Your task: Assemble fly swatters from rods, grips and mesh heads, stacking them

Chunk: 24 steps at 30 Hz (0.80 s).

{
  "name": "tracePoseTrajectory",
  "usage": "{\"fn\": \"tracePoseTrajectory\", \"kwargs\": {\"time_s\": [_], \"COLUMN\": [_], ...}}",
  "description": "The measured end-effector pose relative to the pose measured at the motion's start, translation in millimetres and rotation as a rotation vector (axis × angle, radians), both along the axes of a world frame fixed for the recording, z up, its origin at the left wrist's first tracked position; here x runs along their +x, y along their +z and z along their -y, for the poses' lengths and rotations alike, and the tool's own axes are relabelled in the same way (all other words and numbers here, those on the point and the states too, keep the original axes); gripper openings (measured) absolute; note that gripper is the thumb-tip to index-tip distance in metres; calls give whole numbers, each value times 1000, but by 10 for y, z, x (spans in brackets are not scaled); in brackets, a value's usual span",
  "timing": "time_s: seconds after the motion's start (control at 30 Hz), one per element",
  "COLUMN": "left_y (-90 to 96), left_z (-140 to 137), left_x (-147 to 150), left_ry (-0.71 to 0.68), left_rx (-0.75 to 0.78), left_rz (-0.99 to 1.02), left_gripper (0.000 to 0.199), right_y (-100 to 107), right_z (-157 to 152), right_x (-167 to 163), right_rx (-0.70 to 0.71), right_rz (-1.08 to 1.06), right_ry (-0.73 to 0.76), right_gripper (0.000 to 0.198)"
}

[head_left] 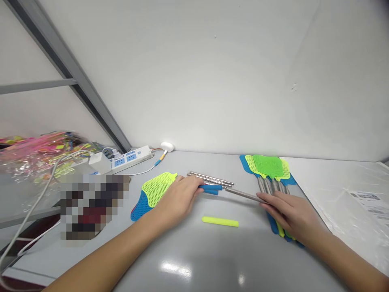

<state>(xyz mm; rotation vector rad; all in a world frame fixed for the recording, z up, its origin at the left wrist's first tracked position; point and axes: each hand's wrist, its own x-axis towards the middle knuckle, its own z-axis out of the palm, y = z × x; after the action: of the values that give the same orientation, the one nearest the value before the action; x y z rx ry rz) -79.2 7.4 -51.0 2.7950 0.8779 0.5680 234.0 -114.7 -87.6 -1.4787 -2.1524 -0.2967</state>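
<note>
My left hand point(183, 195) is closed round blue handle sleeves point(212, 187), two of whose ends stick out to the right. My right hand point(290, 211) pinches a metal rod point(244, 194), whose thin left end meets or nearly meets the upper sleeve; I cannot tell if it is inside. Behind the sleeves lie several bare metal rods point(212, 179). A loose yellow-green sleeve point(220, 221) rests on the grey table in front. Yellow-green point(158, 187) and blue point(141, 207) fly swatter heads lie left of my left hand, partly covered by it.
Fly swatters point(268, 166) with metal shafts are stacked at the right, partly behind my right hand. A white power strip point(130, 158) with plugs and cables stands at the back left, near plastic-wrapped goods point(39, 162). Clear plastic packaging point(349, 194) lies far right.
</note>
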Motion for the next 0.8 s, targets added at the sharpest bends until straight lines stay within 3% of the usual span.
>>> {"fn": "tracePoseTrajectory", "kwargs": {"time_s": [0.43,0.8], "left_y": [-38,-28], "left_z": [86,196], "left_x": [5,47], "left_ry": [-110,-263], "left_rx": [-11,196], "left_rz": [107,155], "left_gripper": [18,17], "right_y": [99,124], "right_z": [72,158], "right_x": [-89,-144], "right_rx": [203,149], "right_rz": [111,190], "right_ry": [165,238], "right_gripper": [23,29]}}
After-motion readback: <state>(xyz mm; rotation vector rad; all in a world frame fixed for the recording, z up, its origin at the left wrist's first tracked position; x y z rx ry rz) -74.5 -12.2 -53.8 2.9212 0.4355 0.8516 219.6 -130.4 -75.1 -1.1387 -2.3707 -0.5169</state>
